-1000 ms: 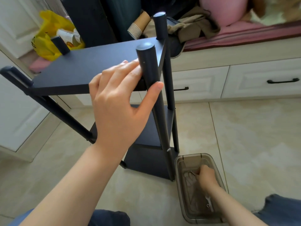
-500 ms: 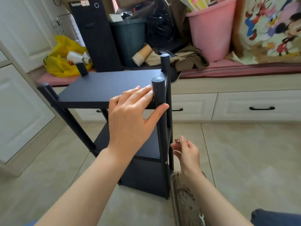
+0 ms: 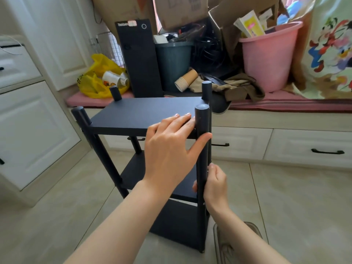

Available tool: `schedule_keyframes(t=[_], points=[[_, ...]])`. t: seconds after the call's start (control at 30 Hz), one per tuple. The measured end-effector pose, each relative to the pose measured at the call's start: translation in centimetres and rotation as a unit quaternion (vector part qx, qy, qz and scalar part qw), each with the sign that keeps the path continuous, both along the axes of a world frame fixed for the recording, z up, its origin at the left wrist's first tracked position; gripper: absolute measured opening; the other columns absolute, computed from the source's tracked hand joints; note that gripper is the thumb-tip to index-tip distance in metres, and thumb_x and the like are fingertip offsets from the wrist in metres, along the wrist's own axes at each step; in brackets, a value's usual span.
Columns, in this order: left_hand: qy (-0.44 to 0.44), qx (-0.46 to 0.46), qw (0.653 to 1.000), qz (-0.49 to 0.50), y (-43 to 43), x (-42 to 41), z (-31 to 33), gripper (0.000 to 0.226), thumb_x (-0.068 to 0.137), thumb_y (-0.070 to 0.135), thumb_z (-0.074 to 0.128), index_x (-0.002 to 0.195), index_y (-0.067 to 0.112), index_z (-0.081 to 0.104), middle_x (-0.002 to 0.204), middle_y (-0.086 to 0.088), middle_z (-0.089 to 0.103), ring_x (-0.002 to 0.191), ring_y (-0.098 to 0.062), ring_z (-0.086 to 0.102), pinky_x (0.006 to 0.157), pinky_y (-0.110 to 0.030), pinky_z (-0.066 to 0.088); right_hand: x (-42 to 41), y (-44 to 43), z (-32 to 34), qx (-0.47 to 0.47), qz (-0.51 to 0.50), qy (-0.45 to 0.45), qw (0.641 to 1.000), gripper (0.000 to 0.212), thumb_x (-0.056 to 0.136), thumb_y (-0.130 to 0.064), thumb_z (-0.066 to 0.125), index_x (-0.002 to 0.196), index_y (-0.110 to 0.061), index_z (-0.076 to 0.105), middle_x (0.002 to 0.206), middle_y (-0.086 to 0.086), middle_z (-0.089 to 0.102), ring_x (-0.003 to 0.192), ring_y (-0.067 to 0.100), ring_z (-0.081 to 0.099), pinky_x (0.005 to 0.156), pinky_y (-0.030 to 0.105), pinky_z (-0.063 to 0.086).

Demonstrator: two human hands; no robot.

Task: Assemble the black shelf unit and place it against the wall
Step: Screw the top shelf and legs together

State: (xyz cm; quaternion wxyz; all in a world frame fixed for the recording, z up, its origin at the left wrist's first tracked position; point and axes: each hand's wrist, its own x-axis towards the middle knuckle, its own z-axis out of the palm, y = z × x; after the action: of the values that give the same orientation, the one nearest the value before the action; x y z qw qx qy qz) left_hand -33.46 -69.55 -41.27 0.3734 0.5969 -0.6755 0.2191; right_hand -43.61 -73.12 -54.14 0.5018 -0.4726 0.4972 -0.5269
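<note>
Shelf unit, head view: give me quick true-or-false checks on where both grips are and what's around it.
1. The left grip lies on the top shelf, thumb against the near right post. True.
2. The right grip is inside the plastic box on the floor. False: it holds the near right post above the plastic box, about level with the middle shelf.
3. The shelf unit stands upright on the floor. True.
4. The pink bucket sits on the top shelf. False: it stands on the bench cushion behind the shelf unit.
</note>
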Motion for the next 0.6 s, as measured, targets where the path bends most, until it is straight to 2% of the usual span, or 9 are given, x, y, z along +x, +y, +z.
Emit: schedule_keyframes(t=[0.27, 0.37, 0.43, 0.53, 0.6], points=[[0.052, 0.002, 0.998, 0.041, -1.2, 6.8, 2.7, 0.055, 0.095, 0.062, 0.046, 0.125, 0.023, 0.071, 0.127, 0.006, 0.070, 0.125, -0.016, 0.059, 0.099, -0.031, 0.036, 5.7, -3.0, 3.3, -0.041, 0.054, 0.067, 0.996, 0.043, 0.106, -0.031, 0.021, 0.084, -0.006, 0.048, 0.050, 0.015, 0.062, 0.043, 0.024, 0.060, 0.049, 0.038, 0.050], [0.105, -0.011, 0.994, 0.041, -1.4, 10.2, 3.8, 0.040, 0.097, 0.053, 0.056, 0.119, 0.026, 0.074, 0.117, 0.009, 0.073, 0.113, -0.015, 0.063, 0.097, -0.039, 0.048, 8.4, -4.2, 4.7, -0.047, 0.079, 0.114, 0.989, 0.044, 0.102, -0.036, 0.021, 0.088, -0.008, 0.051, 0.062, 0.016, 0.066, 0.044, 0.019, 0.063, 0.046, 0.031, 0.051], [0.147, -0.011, 0.988, 0.056, -1.5, 12.3, 4.6, 0.033, 0.097, 0.053, 0.057, 0.111, 0.030, 0.075, 0.100, 0.014, 0.073, 0.099, -0.014, 0.065, 0.087, -0.046, 0.053, 10.4, -5.0, 5.8, -0.058, 0.093, 0.155, 0.982, 0.043, 0.102, -0.037, 0.020, 0.088, -0.011, 0.051, 0.066, 0.013, 0.067, 0.044, 0.016, 0.064, 0.044, 0.026, 0.049], [0.192, -0.016, 0.976, 0.103, -1.5, 15.6, 5.2, 0.032, 0.097, 0.057, 0.054, 0.094, 0.032, 0.074, 0.076, 0.017, 0.063, 0.083, -0.016, 0.061, 0.081, -0.047, 0.052, 13.4, -5.8, 7.6, -0.098, 0.119, 0.228, 0.961, 0.032, 0.103, -0.031, 0.026, 0.091, -0.015, 0.051, 0.069, 0.009, 0.069, 0.053, 0.020, 0.068, 0.053, 0.038, 0.057], [0.226, -0.028, 0.966, 0.126, -1.3, 17.7, 5.2, 0.034, 0.096, 0.058, 0.054, 0.090, 0.031, 0.073, 0.077, 0.015, 0.065, 0.085, -0.019, 0.063, 0.081, -0.045, 0.053, 15.4, -5.9, 8.7, -0.127, 0.143, 0.271, 0.943, 0.021, 0.099, -0.024, 0.032, 0.091, -0.015, 0.049, 0.073, 0.010, 0.069, 0.066, 0.031, 0.070, 0.064, 0.049, 0.059]])
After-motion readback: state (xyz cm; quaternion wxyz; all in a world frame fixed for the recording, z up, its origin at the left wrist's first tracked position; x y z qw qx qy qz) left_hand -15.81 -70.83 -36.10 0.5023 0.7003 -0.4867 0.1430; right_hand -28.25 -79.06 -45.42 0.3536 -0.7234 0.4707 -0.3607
